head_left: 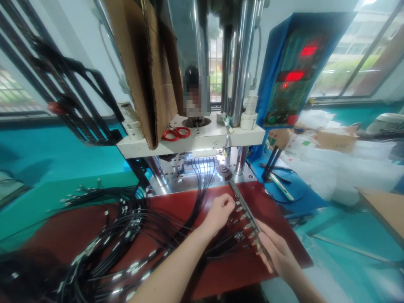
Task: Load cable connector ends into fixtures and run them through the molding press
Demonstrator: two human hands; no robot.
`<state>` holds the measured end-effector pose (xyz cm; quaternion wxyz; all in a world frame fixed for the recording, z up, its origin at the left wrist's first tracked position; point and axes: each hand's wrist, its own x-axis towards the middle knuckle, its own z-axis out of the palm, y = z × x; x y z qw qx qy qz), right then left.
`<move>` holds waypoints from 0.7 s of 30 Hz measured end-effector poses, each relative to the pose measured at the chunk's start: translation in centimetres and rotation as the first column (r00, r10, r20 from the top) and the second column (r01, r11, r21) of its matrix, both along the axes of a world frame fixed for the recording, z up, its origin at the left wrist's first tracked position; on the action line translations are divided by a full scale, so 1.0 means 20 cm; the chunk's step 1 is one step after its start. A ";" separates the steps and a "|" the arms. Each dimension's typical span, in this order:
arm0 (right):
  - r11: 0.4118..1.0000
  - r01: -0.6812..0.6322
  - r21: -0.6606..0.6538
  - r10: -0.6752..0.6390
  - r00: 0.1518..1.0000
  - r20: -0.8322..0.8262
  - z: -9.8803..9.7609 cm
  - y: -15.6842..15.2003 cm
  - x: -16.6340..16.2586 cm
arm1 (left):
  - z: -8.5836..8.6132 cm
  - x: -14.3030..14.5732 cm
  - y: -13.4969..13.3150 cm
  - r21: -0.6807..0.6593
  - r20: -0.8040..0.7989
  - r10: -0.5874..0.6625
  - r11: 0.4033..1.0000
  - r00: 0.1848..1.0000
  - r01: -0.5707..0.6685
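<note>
My left hand is curled into a pinch on a black cable end beside a dark metal fixture bar that lies diagonally on the red mat. Several cable plugs sit in a row along the bar. My right hand grips the bar's near end, fingers laid along it. Several black cables run from the mat into the mould under the press.
A heap of loose black cables with metal ends covers the left of the mat. The vertical press stands behind, with red scissors on its plate. A blue control box stands at right. White bags and cardboard lie further right.
</note>
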<state>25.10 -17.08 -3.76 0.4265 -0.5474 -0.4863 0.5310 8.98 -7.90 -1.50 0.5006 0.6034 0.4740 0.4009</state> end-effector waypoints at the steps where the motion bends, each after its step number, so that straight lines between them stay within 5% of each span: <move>1: 1.000 -0.007 0.001 0.007 1.000 0.013 0.00 0.00 0.00 | 0.00 0.00 0.00 0.004 -0.011 0.008 1.000 1.000 -0.008; 7: 0.990 -0.139 -0.023 0.140 0.981 0.135 -0.05 0.03 0.02 | -0.02 0.01 0.01 0.053 -0.086 0.054 0.997 0.995 -0.050; 14: 0.997 -0.077 0.024 0.072 0.985 0.157 0.01 0.09 0.02 | -0.03 -0.04 0.12 0.083 -0.261 -0.023 0.996 0.965 0.046; 18: 0.991 -0.122 -0.064 0.135 0.945 0.297 -0.02 0.15 0.06 | 0.00 -0.20 0.19 0.271 -0.407 0.163 0.961 0.899 -0.052; 21: 0.985 -0.174 0.011 0.133 0.793 0.594 -0.07 0.20 0.10 | 0.00 -0.33 0.23 0.395 -0.487 0.353 0.905 0.799 -0.159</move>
